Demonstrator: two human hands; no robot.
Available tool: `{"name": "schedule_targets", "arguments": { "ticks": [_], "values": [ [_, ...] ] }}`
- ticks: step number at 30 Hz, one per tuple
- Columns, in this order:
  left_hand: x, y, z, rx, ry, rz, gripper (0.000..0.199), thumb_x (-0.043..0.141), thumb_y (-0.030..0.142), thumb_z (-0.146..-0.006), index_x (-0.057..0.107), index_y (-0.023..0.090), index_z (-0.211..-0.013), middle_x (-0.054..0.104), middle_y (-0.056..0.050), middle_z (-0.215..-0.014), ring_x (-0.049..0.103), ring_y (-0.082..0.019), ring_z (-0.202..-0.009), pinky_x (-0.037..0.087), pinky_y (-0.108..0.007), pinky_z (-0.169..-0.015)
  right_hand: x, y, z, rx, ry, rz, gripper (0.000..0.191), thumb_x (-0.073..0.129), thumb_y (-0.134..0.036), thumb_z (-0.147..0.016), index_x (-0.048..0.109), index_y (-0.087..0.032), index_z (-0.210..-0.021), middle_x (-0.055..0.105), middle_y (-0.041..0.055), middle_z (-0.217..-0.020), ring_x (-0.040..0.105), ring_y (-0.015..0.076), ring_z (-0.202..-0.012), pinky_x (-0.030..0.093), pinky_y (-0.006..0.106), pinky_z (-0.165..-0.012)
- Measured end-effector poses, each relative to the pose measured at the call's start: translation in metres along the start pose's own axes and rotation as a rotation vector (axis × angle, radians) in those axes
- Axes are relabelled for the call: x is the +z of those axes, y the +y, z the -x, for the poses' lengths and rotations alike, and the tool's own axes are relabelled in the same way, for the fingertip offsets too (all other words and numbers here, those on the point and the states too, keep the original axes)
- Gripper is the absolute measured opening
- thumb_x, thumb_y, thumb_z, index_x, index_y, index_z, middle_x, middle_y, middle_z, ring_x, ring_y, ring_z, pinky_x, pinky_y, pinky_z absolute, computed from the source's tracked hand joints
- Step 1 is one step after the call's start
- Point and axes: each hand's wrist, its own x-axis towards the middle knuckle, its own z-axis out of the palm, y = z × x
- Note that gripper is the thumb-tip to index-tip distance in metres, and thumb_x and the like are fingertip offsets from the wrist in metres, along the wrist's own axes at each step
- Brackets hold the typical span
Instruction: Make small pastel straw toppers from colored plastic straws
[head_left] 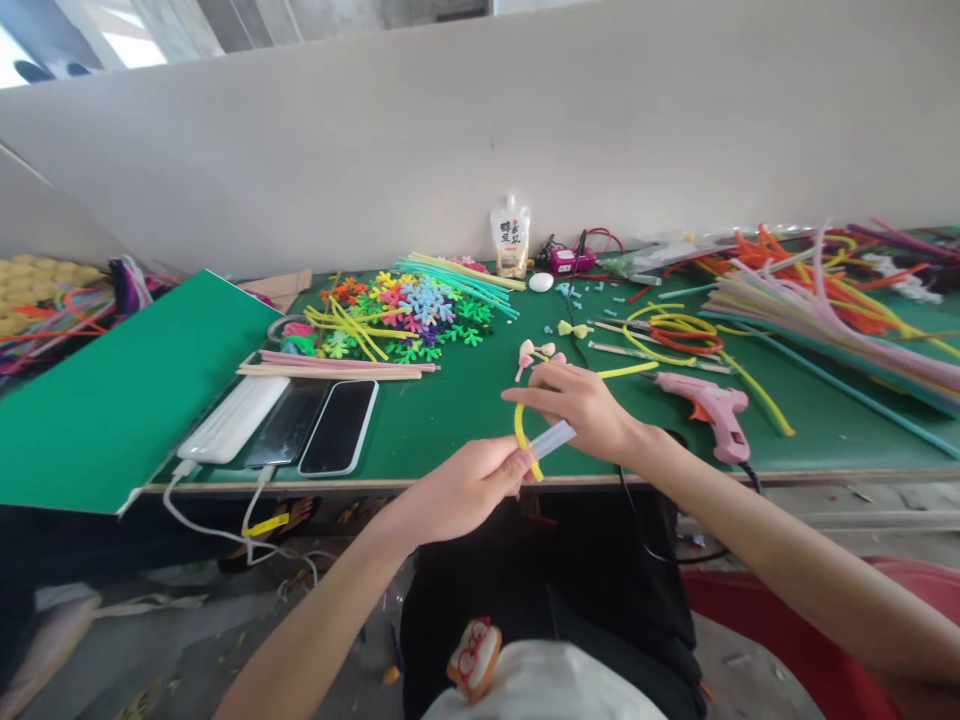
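Yellow chenille stem [519, 428]: short, fuzzy, bright yellow; bent into a shallow curve, bowed toward my left.
Translucent strip [553, 440]: pale, flat, straight; crosses behind or beside the stem, exact contact unclear.
Spouted pouch [511, 242]: whitish with dark characters, upright near the wall; contents hidden.
Clear plastic bag [651, 262]: lies flat at right rear; contents too blurred to tell.
Stem position: in front of me, over the near edge of the green tabletop [442, 435]; lower end at my left thumb, upper end just under my right fingers.
Left hand [476, 485]: closed in a pinch, thumb against fingers, on stem and strip.
Right hand [585, 408]: palm down, fingers partly extended and close together; grip on the stem's upper end not discernible.
Pink glue gun [709, 405]: on tabletop, right of my right hand.
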Motion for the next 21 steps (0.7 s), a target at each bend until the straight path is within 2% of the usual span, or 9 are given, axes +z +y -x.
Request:
{"name": "schedule_targets", "arguments": {
  "ticks": [12, 18, 21],
  "values": [
    [-0.0016, 0.0006, -0.0004, 0.043, -0.024, -0.06, 0.042, 0.027, 0.05, -0.089, 0.047, 0.015, -0.08, 0.042, 0.002, -0.065, 0.035, -0.008, -0.055, 0.03, -0.021, -0.05, -0.0006, 0.0005, 0.0002, -0.022, 0.041, -0.005, 0.035, 0.033, -0.009, -0.087, 0.065, -0.017, -0.096, 0.053, 0.0057, -0.073, 0.048, 0.0137, -0.066, 0.041, 0.027, -0.061],
    [-0.0011, 0.0038, -0.0022, 0.062, 0.023, -0.108, 0.041, 0.029, 0.047, -0.089, 0.049, 0.014, -0.076, 0.043, 0.003, -0.062, 0.037, -0.008, -0.054, 0.03, -0.021, -0.05, -0.0006, -0.0002, 0.0001, -0.002, 0.014, -0.015, 0.034, 0.033, -0.01, -0.088, 0.066, -0.016, -0.097, 0.054, 0.0067, -0.076, 0.051, 0.0145, -0.07, 0.042, 0.028, -0.065],
    [-0.0015, 0.007, -0.0016, 0.06, 0.099, -0.165, 0.042, 0.029, 0.047, -0.089, 0.052, 0.014, -0.075, 0.041, 0.004, -0.057, 0.036, -0.008, -0.05, 0.027, -0.021, -0.048, -0.0007, -0.0008, 0.0016, 0.044, -0.043, -0.03, 0.033, 0.036, -0.009, -0.086, 0.065, -0.015, -0.101, 0.056, 0.0074, -0.08, 0.053, 0.0152, -0.074, 0.042, 0.028, -0.069]
  ]
}}
